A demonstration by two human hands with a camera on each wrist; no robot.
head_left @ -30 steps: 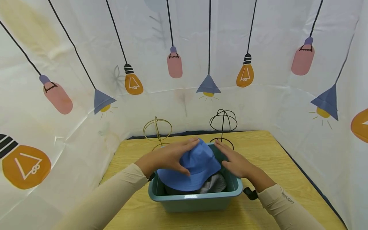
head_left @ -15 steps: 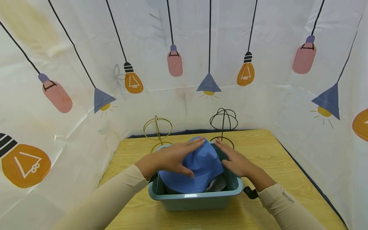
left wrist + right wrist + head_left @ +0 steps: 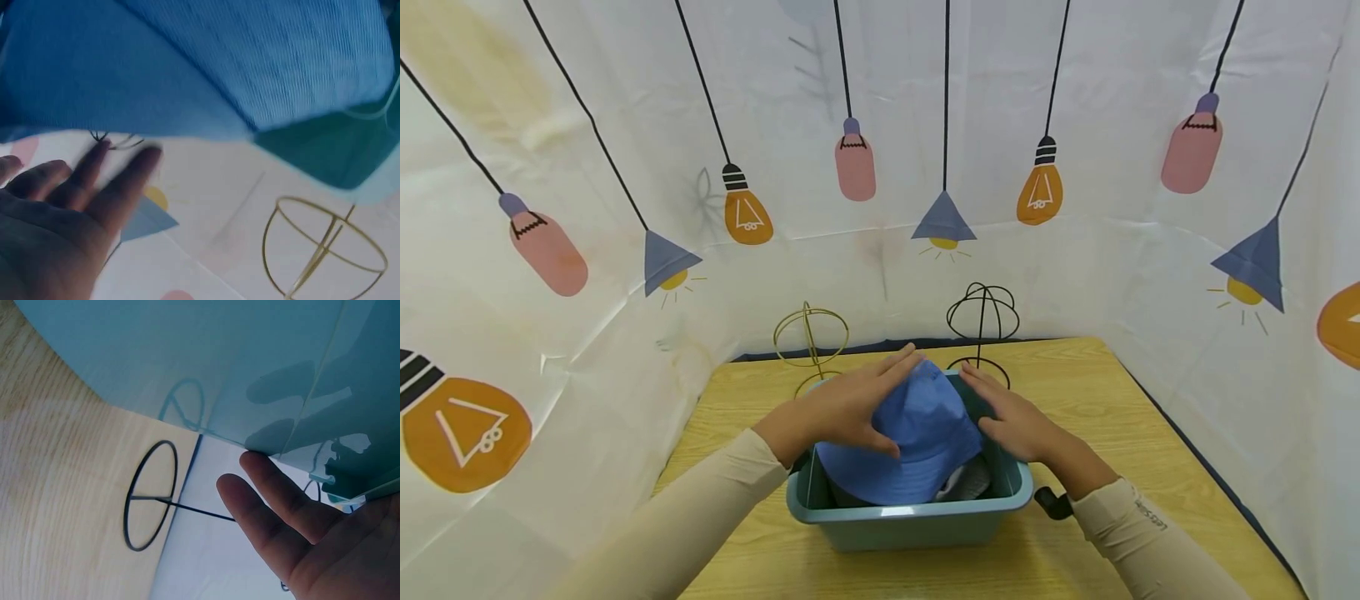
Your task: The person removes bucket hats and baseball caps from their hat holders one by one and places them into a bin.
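Observation:
A blue bucket hat (image 3: 917, 425) lies tilted in a teal plastic basin (image 3: 910, 513), on top of a grey cloth item (image 3: 967, 479) that may be another hat. Over the hat's left side, my left hand (image 3: 848, 410) has its fingers extended and thumb apart. In the left wrist view the fingers (image 3: 122, 187) look straight, below the blue fabric (image 3: 187, 69), gripping nothing. My right hand (image 3: 1018, 423) hovers by the basin's right rim, fingers straight. The right wrist view shows its fingertips close to the basin wall (image 3: 156, 350); contact cannot be told.
Two wire stands, one gold (image 3: 811, 337) and one black (image 3: 982, 321), are behind the basin towards the back of the wooden table (image 3: 1075, 392). A white sheet (image 3: 880, 275) printed with lamps surrounds the table.
The blue hat has shifted slightly right, covering more of the grey cloth. My left hand moved right with it, then back a little left, its fingers lifting. The right hand has barely moved.

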